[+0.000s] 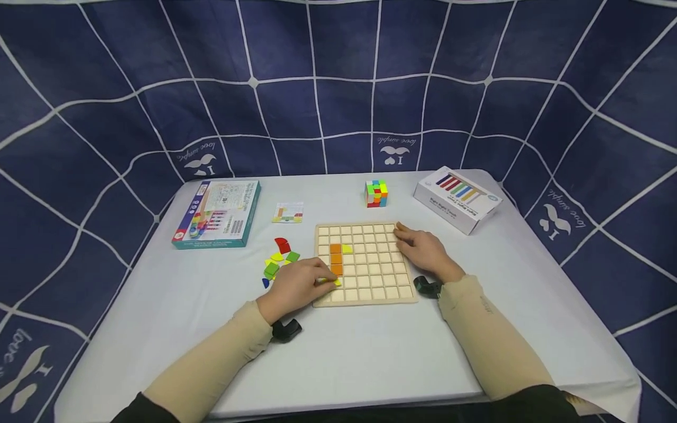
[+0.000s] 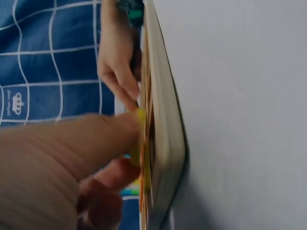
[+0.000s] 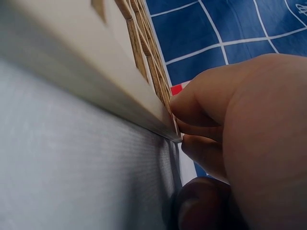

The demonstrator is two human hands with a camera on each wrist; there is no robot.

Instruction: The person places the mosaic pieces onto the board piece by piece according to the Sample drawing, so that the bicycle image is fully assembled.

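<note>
A wooden grid board (image 1: 372,294) lies on the white table. Three orange tiles (image 1: 335,258) form a column near its left side, with a yellow tile (image 1: 347,249) beside the top one. At the board's lower left, my left hand (image 1: 298,282) pinches a small yellow piece (image 2: 135,151) between thumb and finger, right at the grid's surface. Fingertips of my right hand (image 1: 425,252) rest on the board's right edge near the far corner, the fingers loosely extended. Left of the board, several loose red, yellow, green and blue pieces (image 1: 271,270) are partly hidden by the left hand.
Behind the board lie a small pattern card (image 1: 288,212) and a colourful puzzle cube (image 1: 376,194). A flat teal-edged box (image 1: 217,214) is at the back left, a white box (image 1: 457,200) at the back right. A blue curtain with white lines (image 1: 344,106) surrounds the table.
</note>
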